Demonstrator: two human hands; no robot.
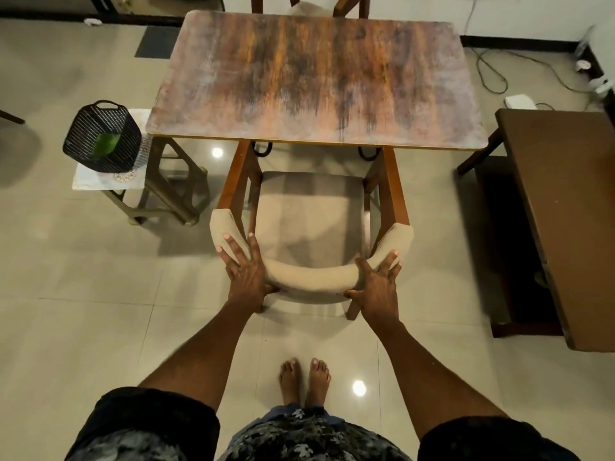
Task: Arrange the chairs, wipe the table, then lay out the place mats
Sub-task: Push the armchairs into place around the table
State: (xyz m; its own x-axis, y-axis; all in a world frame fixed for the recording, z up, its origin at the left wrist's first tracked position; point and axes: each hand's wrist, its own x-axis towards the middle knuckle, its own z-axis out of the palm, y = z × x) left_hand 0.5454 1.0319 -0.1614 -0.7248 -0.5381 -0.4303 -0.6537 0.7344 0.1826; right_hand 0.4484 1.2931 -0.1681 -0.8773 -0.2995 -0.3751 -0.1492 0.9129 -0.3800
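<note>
At the centre of the frame an armchair (312,207) with a beige padded curved backrest faces the wooden tabletop (316,81), its front legs already under the near edge and its seat mostly out in the open. The left hand (244,267) grips the left bend of the backrest, fingers spread over the top and thumb tucked underneath; the right hand (377,281) holds the right bend the same way. The step in hand looks like sliding this chair in square. To do it well, I would push evenly with both hands so the chair does not slew, keep its arms parallel to the tabletop's sides, and watch that the wooden armrests pass below the edge rather than knock it. A slight lift at the back would spare the tiled floor (83,294) scraping. A second chair (309,6) shows at the top edge, across the tabletop. At the left, a black basket (103,134) holding something green, perhaps a cloth, sits on a small stool (159,181); no place mats are visible.
</note>
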